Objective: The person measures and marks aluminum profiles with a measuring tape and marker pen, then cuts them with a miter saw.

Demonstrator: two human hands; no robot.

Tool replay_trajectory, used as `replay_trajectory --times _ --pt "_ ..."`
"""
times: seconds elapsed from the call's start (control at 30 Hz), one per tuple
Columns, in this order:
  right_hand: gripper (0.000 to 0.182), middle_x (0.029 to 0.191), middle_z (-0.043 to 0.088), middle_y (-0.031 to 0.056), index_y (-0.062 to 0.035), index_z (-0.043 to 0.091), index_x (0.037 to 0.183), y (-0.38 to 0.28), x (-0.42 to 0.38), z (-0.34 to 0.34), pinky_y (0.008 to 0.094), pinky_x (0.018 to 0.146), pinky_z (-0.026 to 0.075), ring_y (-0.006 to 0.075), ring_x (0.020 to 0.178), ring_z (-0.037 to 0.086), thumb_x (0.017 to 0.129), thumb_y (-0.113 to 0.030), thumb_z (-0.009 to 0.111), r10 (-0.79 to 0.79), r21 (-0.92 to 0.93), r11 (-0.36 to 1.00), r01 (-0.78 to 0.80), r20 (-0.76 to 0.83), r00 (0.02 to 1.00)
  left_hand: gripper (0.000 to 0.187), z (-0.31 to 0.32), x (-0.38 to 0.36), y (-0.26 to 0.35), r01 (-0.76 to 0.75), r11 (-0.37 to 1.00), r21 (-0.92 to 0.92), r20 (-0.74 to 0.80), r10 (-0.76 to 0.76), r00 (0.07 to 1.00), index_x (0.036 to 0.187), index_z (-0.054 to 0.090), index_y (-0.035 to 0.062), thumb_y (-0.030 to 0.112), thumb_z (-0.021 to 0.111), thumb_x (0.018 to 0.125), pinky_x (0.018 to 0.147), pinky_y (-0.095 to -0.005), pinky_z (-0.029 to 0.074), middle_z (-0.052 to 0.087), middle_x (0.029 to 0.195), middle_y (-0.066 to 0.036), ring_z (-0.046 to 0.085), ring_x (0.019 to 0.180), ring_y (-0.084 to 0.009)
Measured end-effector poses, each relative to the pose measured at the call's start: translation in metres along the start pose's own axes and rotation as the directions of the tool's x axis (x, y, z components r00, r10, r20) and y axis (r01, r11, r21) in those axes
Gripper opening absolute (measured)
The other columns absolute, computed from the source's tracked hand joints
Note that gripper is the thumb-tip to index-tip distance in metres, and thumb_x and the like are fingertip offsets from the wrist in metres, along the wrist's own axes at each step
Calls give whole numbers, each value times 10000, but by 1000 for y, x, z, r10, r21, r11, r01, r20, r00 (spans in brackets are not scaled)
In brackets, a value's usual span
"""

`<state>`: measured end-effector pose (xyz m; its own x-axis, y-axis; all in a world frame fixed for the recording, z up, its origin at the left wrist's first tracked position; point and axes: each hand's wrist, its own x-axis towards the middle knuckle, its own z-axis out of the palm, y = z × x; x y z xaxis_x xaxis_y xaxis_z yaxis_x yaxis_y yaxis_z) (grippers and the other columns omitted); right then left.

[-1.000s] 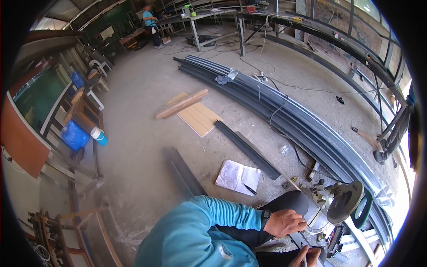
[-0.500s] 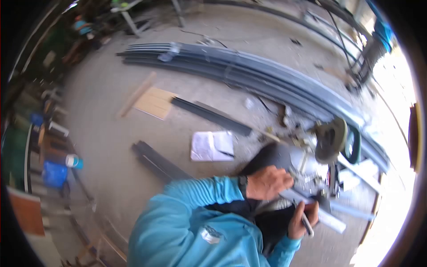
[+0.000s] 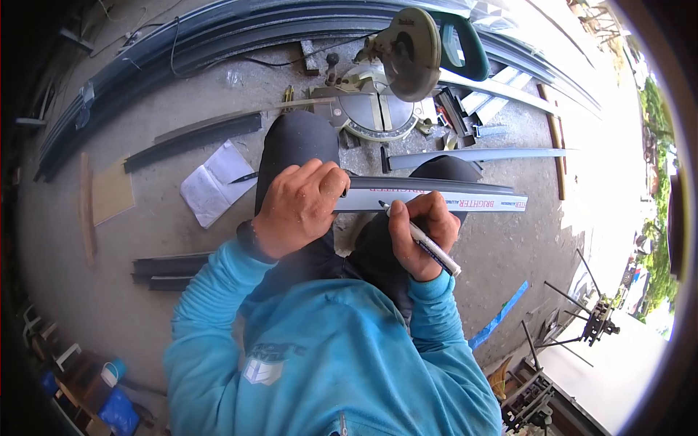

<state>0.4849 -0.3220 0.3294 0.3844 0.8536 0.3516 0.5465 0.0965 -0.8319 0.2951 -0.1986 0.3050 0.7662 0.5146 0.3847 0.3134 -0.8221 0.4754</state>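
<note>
Across my knees lies a dark aluminium profile [image 3: 480, 202] with a white strip of red lettering along its face. My left hand [image 3: 302, 207] is closed on its left end, fingers curled and hiding that end. In my right hand [image 3: 425, 232] is a white marker pen [image 3: 435, 251], pinched between thumb and fingers. Its dark tip points left, right at the white face of the profile, a short way from my left hand.
Ahead stands a mitre saw [image 3: 378, 109] with a round blade guard. An open notebook [image 3: 218, 182] with a pen lies to the left, near a short dark profile [image 3: 193, 140]. Long bundled profiles [image 3: 254, 33] stretch behind. Blue tape [image 3: 498, 316] lies at right.
The view has swung round so the saw is now straight ahead. The profile shows across my knees, and the marker in my right hand has turned with its tip at the profile's face.
</note>
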Motion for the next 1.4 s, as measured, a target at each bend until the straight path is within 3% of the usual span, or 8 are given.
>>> replay_trajectory --times 0.4,0.5,0.7,0.8,1.0,1.1,1.23,1.4 --pt "301 583 555 38 -58 527 738 7 6 -3 284 487 429 132 480 550 848 -10 802 -25 -23 999 28 129 991 497 2 -1 -5 0 1000 -19 0 0 1000 1005 519 89 -25 809 617 617 -405 410 555 867 -49 605 772 -263" --pt "296 582 548 42 -58 516 733 3 8 6 285 488 426 136 478 539 846 13 781 4 -62 998 -1 46 999 500 3 -1 -5 5 1000 -12 0 -5 1000 1009 518 89 -27 805 616 618 -405 410 556 868 -50 607 775 -264" --pt "287 589 547 49 -54 500 745 8 6 4 288 497 437 139 482 546 850 40 749 -22 -50 998 24 34 999 486 1 0 -3 5 1000 -26 -7 -5 1000 1008 521 90 -28 794 624 622 -405 414 558 868 -49 610 778 -268" --pt "285 590 540 54 -50 494 753 4 8 -3 294 496 437 149 475 534 855 44 743 -55 -77 995 64 113 992 472 2 -1 -2 10 1000 -23 -11 -10 1000 1002 526 88 -23 794 629 628 -405 421 560 861 -47 610 780 -270" --pt "289 584 519 57 -46 483 756 3 9 1 287 495 421 161 471 502 861 43 737 -34 -77 996 37 28 999 465 0 1 -1 4 1000 -21 -15 -5 1000 994 529 88 -12 805 634 628 -400 423 563 856 -44 612 779 -265" --pt "284 582 518 54 -45 486 760 7 8 -9 279 501 419 143 481 503 878 31 732 -50 -98 993 64 140 989 473 -1 0 1 8 1000 -13 -1 -8 1000 999 525 91 -11 815 639 627 -398 421 564 865 -43 613 780 -258" --pt "302 584 509 50 -57 469 740 5 4 -7 288 505 413 129 490 478 858 37 731 21 -22 1000 -22 -32 999 484 0 0 -1 6 1000 -24 -2 -6 1000 1008 521 93 -9 826 647 625 -396 417 564 873 -43 612 779 -250" --pt "294 600 565 40 -52 495 740 11 2 -13 269 531 431 93 530 498 882 0 747 11 -80 997 -11 -5 1000 481 0 0 0 -6 1000 -13 -10 6 1000 998 524 92 -8 835 644 619 -398 412 561 866 -45 606 767 -253"
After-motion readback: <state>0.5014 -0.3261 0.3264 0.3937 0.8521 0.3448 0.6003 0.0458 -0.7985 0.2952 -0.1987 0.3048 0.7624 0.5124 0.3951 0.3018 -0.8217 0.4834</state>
